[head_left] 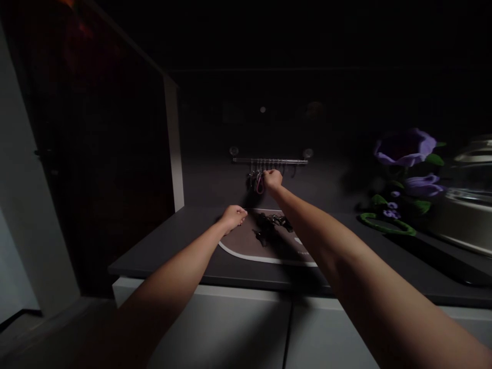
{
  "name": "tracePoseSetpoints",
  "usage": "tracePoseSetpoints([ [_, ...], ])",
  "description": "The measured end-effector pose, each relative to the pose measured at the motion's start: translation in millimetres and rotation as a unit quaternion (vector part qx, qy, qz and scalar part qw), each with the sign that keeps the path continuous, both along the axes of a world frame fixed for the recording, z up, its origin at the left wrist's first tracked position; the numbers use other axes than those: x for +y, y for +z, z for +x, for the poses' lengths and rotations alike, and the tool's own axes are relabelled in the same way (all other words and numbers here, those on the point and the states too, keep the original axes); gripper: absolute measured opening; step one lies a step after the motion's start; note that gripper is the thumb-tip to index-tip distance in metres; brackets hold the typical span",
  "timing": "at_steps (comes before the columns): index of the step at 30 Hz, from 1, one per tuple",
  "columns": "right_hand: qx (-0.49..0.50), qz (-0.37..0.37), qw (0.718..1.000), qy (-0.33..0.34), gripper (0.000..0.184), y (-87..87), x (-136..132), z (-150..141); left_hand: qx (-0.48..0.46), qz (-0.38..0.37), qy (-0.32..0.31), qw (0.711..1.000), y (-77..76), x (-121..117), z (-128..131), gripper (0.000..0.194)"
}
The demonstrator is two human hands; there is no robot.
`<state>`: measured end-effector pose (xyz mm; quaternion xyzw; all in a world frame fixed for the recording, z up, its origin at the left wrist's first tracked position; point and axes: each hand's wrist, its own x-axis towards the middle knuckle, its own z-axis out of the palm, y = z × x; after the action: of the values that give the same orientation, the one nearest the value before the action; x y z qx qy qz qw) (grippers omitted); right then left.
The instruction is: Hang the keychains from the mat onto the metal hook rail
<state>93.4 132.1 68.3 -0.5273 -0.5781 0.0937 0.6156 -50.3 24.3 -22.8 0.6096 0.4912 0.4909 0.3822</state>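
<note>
My right hand (pixel 272 179) reaches up to a clear hook rail (pixel 270 161) on the dark wall. Its fingers are pinched together among the hooks, but what they grip is hidden. Just left of those fingers hangs a purple-pink loop (pixel 260 186), shaped like a carabiner, beside some small metal pieces. My left hand (pixel 233 217) is held low over the left part of a brown mat (pixel 246 246) with a white border. Its fingers are curled closed, and I cannot make out anything in them. Between my arms, a dark bunch that looks like keys (pixel 273 221) lies on the mat.
The mat lies on a dark countertop (pixel 172 246) above white cabinet fronts (pixel 246 318). To the right stand purple flowers (pixel 407 148), a green ring (pixel 388 225), a long black flat object (pixel 438 259) and a pale rounded container (pixel 469 215). A dark door (pixel 103 154) is at left.
</note>
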Motion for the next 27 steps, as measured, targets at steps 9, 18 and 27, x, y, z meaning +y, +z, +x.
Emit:
tracePoseSetpoints([
  [9,0.1,-0.037,0.993,0.049,0.017,-8.6,-13.7,-2.9,-0.022,0.002,-0.006,1.0,-2.0,1.5,-1.8,0.015],
  [18,0.041,-0.019,0.998,0.046,0.021,-19.8,0.1,3.4,-0.008,0.003,-0.021,1.0,-5.2,6.5,-4.0,0.012],
  [27,0.02,-0.029,0.996,0.083,0.021,-25.1,-3.1,7.6,-0.01,0.001,-0.047,0.999,-2.4,1.0,-6.1,0.013],
])
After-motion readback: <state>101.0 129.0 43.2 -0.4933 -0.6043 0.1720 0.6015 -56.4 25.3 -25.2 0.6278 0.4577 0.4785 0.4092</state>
